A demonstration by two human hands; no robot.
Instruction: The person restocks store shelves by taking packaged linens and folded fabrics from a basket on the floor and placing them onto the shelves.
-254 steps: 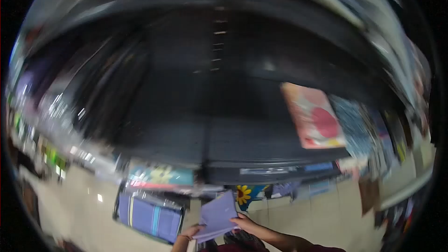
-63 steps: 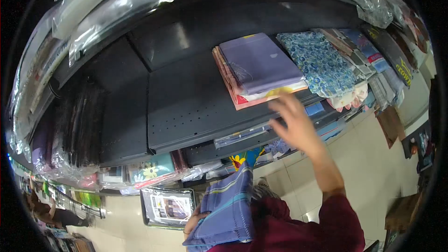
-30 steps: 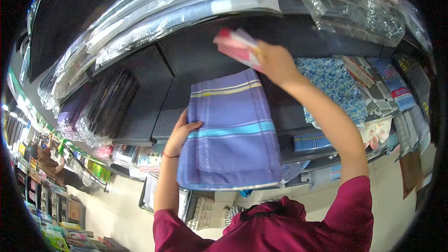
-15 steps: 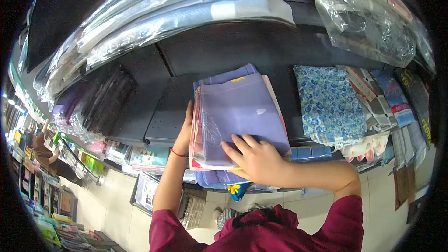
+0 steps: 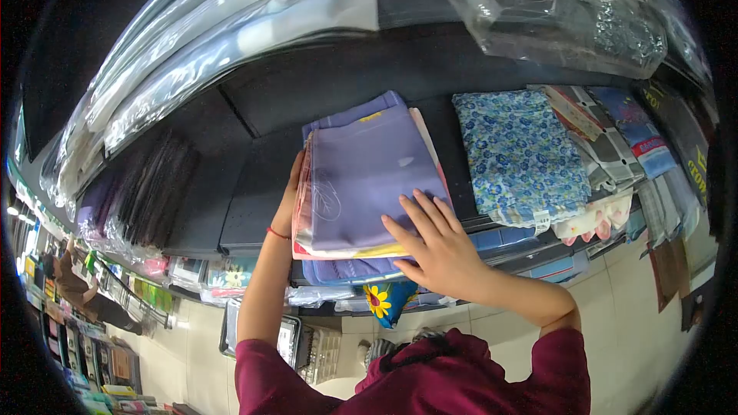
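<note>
A stack of folded cloths lies on the dark shelf, with a purple cloth printed with a pale leaf outline on top. Pink, white and yellow edges show underneath. Along the stack's left side rests my left hand, its visible fingers straight and part of it hidden by the cloths. My right hand lies over the lower right corner of the stack, fingers spread and holding nothing. To the right is a folded blue floral cloth with a small white tag.
Plastic-wrapped packages and a clear plastic bag overhang the dark shelf. Dark wrapped packs stand at the left. A blue cloth with a yellow flower hangs below the front edge. Another person is far left.
The view has shifted, so the shelf goods appear farther left. My right hand has slid toward the stack's right edge, its fingers spreading wider. My left hand stays along the left side.
</note>
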